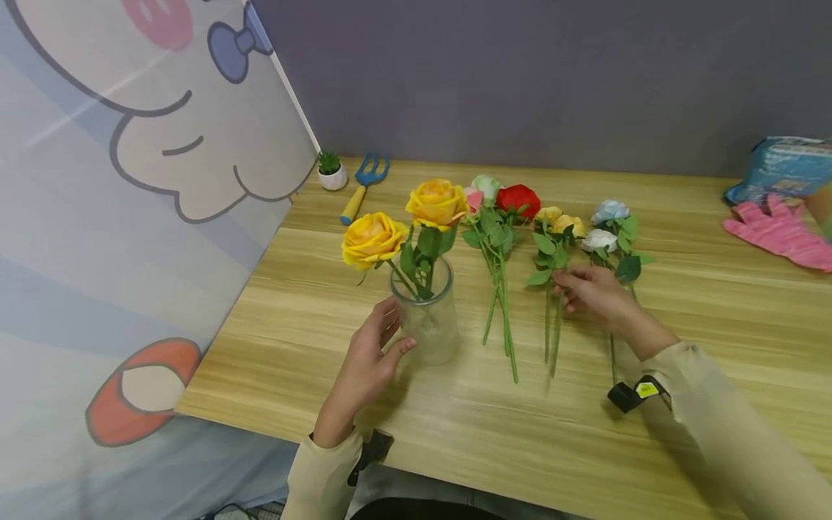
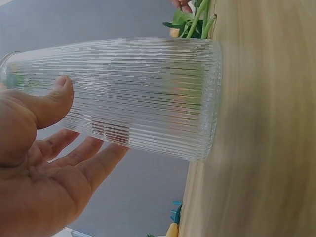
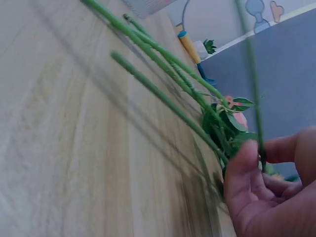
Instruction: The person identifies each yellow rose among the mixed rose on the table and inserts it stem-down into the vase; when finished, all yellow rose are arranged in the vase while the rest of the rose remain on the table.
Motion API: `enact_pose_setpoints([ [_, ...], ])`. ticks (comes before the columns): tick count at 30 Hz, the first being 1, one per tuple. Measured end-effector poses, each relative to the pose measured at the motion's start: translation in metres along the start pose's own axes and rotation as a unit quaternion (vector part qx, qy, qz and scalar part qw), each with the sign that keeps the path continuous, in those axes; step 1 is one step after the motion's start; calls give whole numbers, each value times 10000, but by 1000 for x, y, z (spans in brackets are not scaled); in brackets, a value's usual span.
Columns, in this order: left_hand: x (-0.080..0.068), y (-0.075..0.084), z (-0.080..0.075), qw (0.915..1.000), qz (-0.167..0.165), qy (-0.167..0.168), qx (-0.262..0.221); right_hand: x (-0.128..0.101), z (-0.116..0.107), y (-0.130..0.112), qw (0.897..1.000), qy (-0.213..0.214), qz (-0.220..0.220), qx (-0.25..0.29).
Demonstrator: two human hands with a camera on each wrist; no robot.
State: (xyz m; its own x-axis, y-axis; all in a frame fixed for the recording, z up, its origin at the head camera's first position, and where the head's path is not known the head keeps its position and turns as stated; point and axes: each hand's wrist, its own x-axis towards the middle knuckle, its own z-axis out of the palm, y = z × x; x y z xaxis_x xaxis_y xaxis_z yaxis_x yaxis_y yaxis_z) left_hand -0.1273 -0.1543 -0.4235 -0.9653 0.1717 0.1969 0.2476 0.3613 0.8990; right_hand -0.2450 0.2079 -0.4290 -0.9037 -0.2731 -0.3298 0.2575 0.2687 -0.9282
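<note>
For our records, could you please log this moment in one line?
Left hand: at vase | Right hand: pinches stem | Vase: holds two yellow roses | Table: red flower, pink glove

The left hand [image 1: 372, 347] blocks the near-left approach to the ribbed clear-glass vase [image 1: 434, 328]; two large yellow roses [image 1: 373, 240] rise above its rim (one leaning well leftward). A narrow lane of pale wood-grain tabletop [image 1: 469, 354] separates it from crossed thin green stems [image 1: 507, 318]. Wider room lies between the pale-blue rose [image 1: 609, 211] and pink glove [image 1: 780, 232].

A wood-grain table [image 1: 279, 354] is bearing a ribbed clear-glass vase [image 1: 437, 336], multicoloured flowers [image 1: 518, 199], yellow-handled blue fork [image 1: 361, 192], white-potted succulent [image 1: 331, 173], pink glove [image 1: 780, 232] and blue packet [image 1: 785, 167].
</note>
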Motion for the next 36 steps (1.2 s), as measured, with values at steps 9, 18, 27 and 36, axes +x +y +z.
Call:
enact_pose_setpoints([
  [9, 1, 1, 0, 10000, 10, -17, 21, -5, -10, -1, 9967, 206, -429, 664],
  [18, 1, 0, -1, 9998, 202, 1, 66, -7, -12, -2, 9869, 157, -591, 1494],
  [27, 1, -2, -1, 9998, 195, -13, 13, -5, -10, 1, 9820, 286, -665, 1743],
  [36, 1, -2, -1, 9998, 182, -5, 26, -7, -12, 5, 9699, 309, -909, 2239],
])
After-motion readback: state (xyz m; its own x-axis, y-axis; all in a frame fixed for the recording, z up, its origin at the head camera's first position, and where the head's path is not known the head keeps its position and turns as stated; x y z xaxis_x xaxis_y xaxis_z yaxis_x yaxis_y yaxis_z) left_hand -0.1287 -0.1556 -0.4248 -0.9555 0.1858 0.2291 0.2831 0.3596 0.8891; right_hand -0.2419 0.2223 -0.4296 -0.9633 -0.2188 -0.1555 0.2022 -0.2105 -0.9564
